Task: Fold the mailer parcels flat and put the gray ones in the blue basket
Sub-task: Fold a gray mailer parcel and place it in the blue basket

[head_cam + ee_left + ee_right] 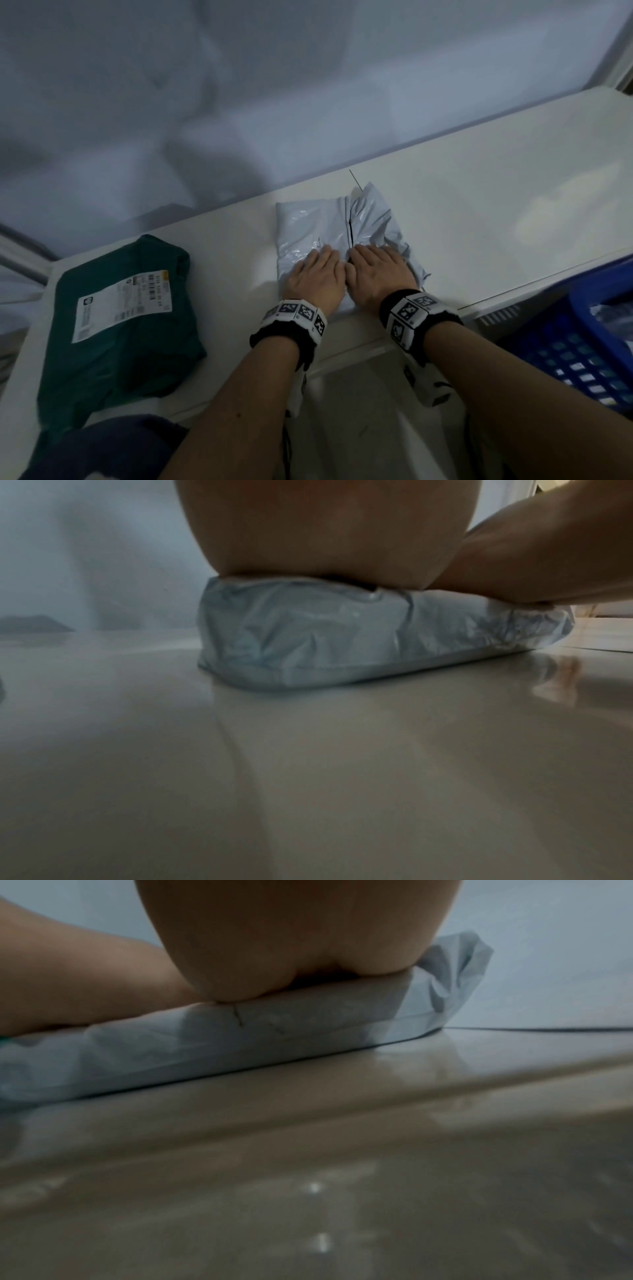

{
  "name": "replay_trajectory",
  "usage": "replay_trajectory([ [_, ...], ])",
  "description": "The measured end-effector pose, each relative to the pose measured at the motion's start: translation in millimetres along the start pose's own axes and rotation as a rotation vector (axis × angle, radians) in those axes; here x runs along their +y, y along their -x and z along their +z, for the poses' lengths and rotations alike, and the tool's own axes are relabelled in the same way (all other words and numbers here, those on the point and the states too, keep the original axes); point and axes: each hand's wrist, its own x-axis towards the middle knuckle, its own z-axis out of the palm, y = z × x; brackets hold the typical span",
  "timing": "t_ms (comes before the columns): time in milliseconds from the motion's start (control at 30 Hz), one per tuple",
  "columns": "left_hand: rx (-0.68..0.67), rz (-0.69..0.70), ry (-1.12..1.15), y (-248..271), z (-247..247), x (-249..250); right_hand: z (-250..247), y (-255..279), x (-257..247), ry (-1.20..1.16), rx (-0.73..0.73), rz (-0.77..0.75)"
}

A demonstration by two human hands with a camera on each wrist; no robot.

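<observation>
A gray mailer parcel (318, 226) lies folded on the white table (479, 192), its two flaps meeting at a dark seam in the middle. My left hand (317, 274) presses flat on the left flap and my right hand (376, 270) presses flat on the right flap, side by side. The left wrist view shows the heel of my left hand (325, 534) bearing down on the puffy parcel (308, 637). The right wrist view shows my right hand (294, 934) on the parcel (212, 1047), with a crumpled corner sticking up. The blue basket (589, 346) stands at the right.
A dark green parcel (120, 346) with a white shipping label (123, 301) lies on the table at the left. A pale wall runs behind the table. The blue basket holds something pale inside. The table's front edge is just under my wrists.
</observation>
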Motion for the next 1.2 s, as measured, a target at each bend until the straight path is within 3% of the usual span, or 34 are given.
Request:
replay_trajectory([
  [200, -0.02, 0.003, 0.011, 26.7, 4.4, 4.2, -3.0, 26.7, -6.4, -0.022, -0.059, 0.007],
  [333, -0.067, 0.097, -0.067, 19.2, 4.8, -6.7, -15.1, 26.0, -12.2, -0.065, -0.12, 0.005],
  [467, -0.007, 0.076, -0.039, 1.9, -14.6, -7.1, -33.0, 4.0, -15.3, -0.076, 0.005, -0.007],
  [633, -0.17, -0.056, 0.007, -22.8, -36.6, -11.5, -34.6, -38.8, 4.5, -0.049, -0.159, -0.011],
  [767, -0.33, -0.013, -0.102, -31.8, -44.2, -14.0, -19.8, -50.9, 14.1, 0.007, -0.3, 0.006],
  [867, -0.347, 0.032, -0.024, -41.3, -56.0, -15.7, -27.7, -61.7, 8.1, -0.024, -0.327, 0.018],
  [1033, -0.292, 0.005, 0.029, -39.9, -60.5, -33.7, -36.3, -73.7, 15.2, -0.106, -0.205, 0.081],
  [1200, -0.383, -0.091, -0.001, -53.0, -55.2, -38.7, -34.6, -77.9, 26.6, -0.109, -0.33, 0.107],
])
